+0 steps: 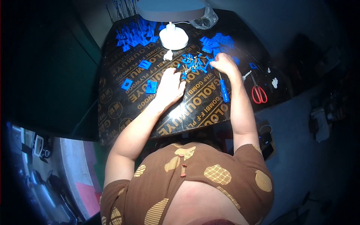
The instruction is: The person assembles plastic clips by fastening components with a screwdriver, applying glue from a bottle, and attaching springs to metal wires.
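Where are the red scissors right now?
In the head view, the red scissors lie on the table's right side, right of the right hand and the blue-handled screwdriver.

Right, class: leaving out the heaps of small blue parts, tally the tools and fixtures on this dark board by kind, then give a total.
Desk lamp, white: 1
Screwdriver, blue handle: 1
Scissors, red handles: 1
Clear plastic bag: 1
Total: 4
The small blue parts are too many and too small to count.
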Available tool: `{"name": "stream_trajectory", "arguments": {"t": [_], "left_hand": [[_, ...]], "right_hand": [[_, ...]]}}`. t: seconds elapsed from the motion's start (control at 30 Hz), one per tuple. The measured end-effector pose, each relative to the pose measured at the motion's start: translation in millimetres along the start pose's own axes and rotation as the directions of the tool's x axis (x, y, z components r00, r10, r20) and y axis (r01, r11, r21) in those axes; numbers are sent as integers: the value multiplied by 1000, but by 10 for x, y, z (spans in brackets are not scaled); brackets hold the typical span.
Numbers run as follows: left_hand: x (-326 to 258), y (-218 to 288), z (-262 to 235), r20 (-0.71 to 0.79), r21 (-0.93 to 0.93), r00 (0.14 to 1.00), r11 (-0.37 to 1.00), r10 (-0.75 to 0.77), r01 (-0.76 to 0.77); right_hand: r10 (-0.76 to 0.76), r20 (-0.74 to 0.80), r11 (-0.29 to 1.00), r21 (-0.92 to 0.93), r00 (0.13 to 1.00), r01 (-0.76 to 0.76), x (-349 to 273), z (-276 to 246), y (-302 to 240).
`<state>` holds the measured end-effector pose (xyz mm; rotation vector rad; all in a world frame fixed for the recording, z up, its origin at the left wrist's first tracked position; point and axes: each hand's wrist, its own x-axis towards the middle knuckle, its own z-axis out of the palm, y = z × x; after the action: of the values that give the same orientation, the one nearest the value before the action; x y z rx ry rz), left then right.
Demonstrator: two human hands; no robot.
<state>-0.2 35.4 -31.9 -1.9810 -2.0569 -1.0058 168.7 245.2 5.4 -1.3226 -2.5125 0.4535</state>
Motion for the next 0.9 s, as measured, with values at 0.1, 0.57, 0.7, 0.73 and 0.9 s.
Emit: {"name": "stream_trajectory", "arguments": {"t": [0.1, 0.57, 0.7, 0.73, 0.9], "left_hand": [[-3, -11, 9, -6, -3, 1000, 1000, 0, 0], [-15, -18, 25, -27, -22, 1000, 1000, -4, 4], [-9, 3, 14, -51, -19, 999, 1000, 2, -3], [-8, 7, 13, -79, -14, 997, 1000, 21, -22], [15, 42, -10, -159, -27, 983, 994, 96, -102]], "right_hand": [[-20, -16, 1000, -7, 1000, 20, 5, 15, -7], [51, 43, 997, -68, 998, -48, -164, -161, -370], [61, 108, 996, -79, 992, -53, -93, -152, -276], [30, 75, 997, -78, 997, -24, -82, -128, -244], [-33, -8, 994, -104, 999, 32, -28, -70, -178]]}}
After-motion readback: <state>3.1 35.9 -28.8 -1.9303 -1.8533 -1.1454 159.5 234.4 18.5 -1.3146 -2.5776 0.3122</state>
